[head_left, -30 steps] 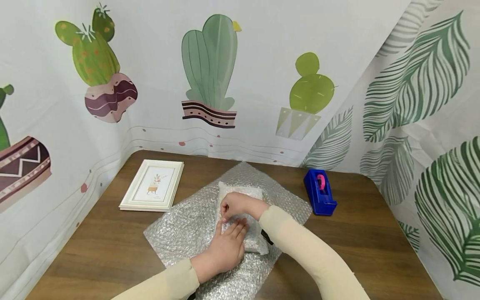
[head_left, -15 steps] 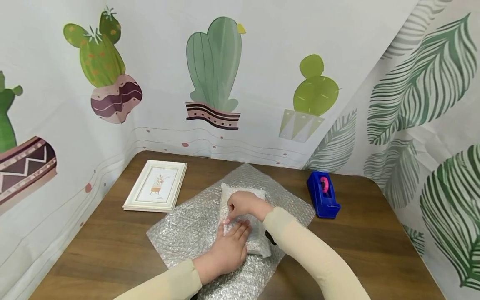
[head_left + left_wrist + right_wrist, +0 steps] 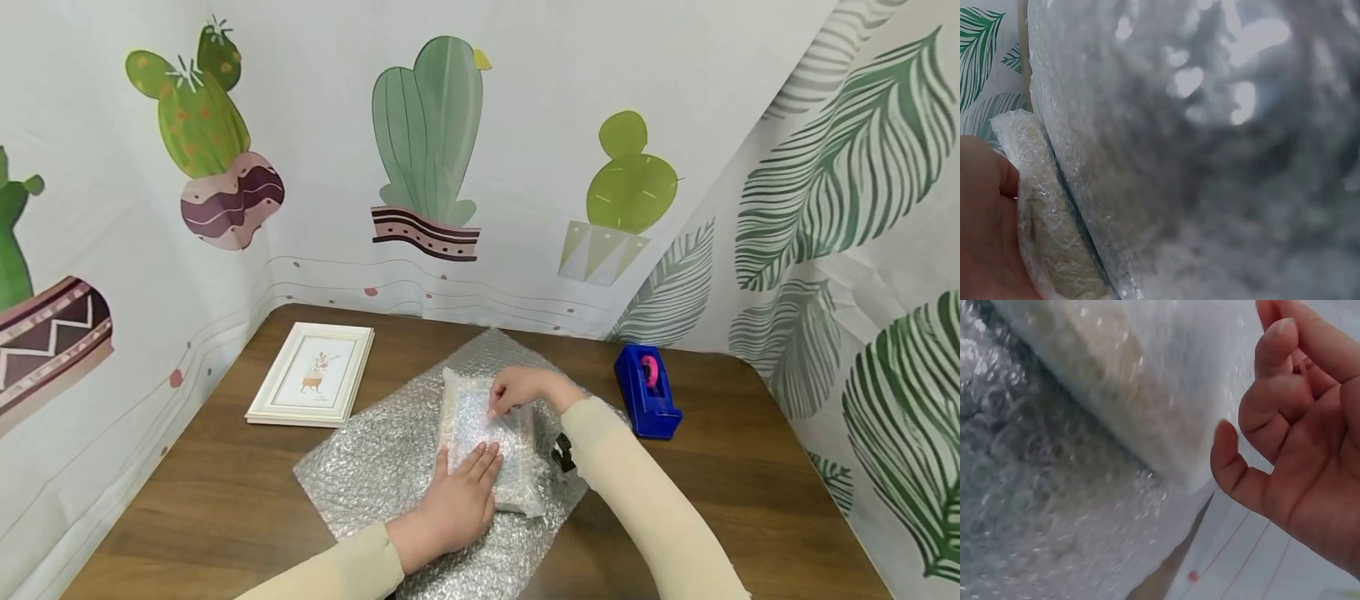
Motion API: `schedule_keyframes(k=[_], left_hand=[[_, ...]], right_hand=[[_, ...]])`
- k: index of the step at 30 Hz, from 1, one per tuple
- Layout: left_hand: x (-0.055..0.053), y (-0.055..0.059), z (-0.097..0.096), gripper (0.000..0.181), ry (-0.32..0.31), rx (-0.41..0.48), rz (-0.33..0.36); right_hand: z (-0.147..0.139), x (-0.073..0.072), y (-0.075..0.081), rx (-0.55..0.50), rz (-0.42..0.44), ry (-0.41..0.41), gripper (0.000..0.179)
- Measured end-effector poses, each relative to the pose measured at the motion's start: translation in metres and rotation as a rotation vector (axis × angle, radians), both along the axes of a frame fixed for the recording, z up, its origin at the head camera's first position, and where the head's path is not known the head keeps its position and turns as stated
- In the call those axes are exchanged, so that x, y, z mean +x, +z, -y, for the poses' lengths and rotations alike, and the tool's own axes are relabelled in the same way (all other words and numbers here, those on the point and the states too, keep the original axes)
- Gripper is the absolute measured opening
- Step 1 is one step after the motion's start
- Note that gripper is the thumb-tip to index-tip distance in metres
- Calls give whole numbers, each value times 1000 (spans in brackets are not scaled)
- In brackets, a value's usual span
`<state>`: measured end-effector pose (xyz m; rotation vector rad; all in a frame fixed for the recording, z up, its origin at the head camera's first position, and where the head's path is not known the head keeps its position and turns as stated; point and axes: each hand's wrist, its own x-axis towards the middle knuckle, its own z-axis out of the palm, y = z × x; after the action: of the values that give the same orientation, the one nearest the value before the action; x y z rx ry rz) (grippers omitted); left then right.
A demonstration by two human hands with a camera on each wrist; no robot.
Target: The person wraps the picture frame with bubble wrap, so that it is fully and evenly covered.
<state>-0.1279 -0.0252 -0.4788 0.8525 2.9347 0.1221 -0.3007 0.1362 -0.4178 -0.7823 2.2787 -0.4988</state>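
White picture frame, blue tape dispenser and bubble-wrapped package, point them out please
White picture frame (image 3: 311, 375): head view, on its printed picture.
Blue tape dispenser (image 3: 652, 406): head view, middle of its body.
Bubble-wrapped package (image 3: 470, 419): head view, on its upper face.

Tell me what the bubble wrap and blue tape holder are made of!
The bubble wrap looks like thin, shiny plastic: glints cover its crinkly bumps. The blue tape holder seems hard plastic, with a smooth, evenly coloured body, but painted metal could look similar.

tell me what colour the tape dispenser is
The tape dispenser is blue, seen best in the head view.
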Motion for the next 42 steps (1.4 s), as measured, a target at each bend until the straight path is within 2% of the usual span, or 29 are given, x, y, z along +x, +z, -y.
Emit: schedule_keyframes(k=[5,8,10,17,23,26,33,37,42], left_hand=[[1,2,-1,53,4,8,-7],[2,3,-1,53,6,8,-6],[2,3,-1,53,7,7,-7],[2,0,-1,53,7,12,-32],[2,-1,-1,52,8,2,-50],[2,-1,0,52,9,1,-48],[5,-1,-2,51,-4,13,-68],[5,-2,-2,51,-2,14,-60],[3,-1,1,51,11,30,-14]], right_hand=[[-21,-6,-1,-83,37,-61,17],[-27,-5,-2,-107,19,-114,15],[-28,-4,-6,-118,-23,-140,13],[-25,6,-25,-143,-300,-190,14],[-19,13,-34,-93,-364,-232,16],[-13,16,-36,-34,-381,-254,18],[-6,28,-38,112,-486,-277,20],[-10,30,-39,101,-491,-305,20],[-19,22,-47,-81,-406,-337,20]])
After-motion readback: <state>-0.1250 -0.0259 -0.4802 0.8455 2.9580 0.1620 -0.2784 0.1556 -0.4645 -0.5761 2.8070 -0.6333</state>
